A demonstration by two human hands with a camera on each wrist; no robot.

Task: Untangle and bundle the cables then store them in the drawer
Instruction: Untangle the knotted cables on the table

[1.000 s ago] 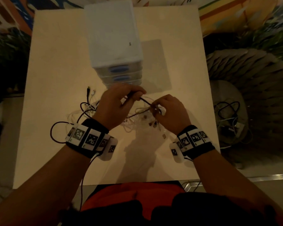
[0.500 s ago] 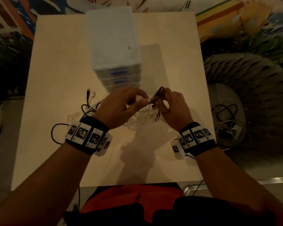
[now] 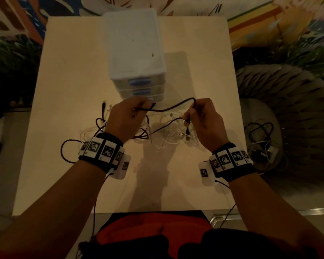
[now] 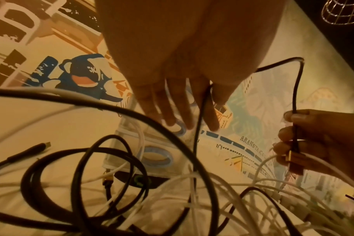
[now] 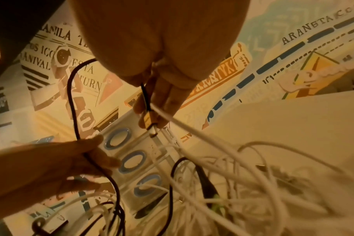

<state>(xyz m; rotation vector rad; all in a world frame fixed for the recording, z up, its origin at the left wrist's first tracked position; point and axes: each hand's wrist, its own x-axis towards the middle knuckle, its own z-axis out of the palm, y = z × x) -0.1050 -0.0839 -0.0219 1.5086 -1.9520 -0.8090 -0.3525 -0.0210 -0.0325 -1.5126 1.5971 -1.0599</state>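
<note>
A black cable point(image 3: 172, 108) point(image 4: 297, 83) point(image 5: 70, 95) sags in a short span between my hands above the table. My left hand point(image 3: 146, 107) point(image 4: 192, 111) holds it between thumb and fingers in front of the drawers. My right hand point(image 3: 192, 113) point(image 5: 152, 111) pinches the same cable just above its gold connector point(image 3: 187, 124) point(image 4: 292, 157) point(image 5: 148, 119), which points down. Below both hands lies a tangle of white and black cables point(image 3: 168, 135) point(image 4: 192, 199) point(image 5: 232, 183). The white drawer unit point(image 3: 135, 43) point(image 5: 131, 161) with blue oval handles stands behind, all its drawers closed.
The pale table point(image 3: 73, 71) has bare surface left, right and in front of the tangle. A loose black plug end point(image 3: 103, 107) lies left of my left hand. Off the table's right edge, more cables point(image 3: 260, 135) lie on a low round surface.
My hands have drawn apart, the right one moving rightwards, so the black cable that was bunched between them now spans the gap. Its gold connector has come free of the pile.
</note>
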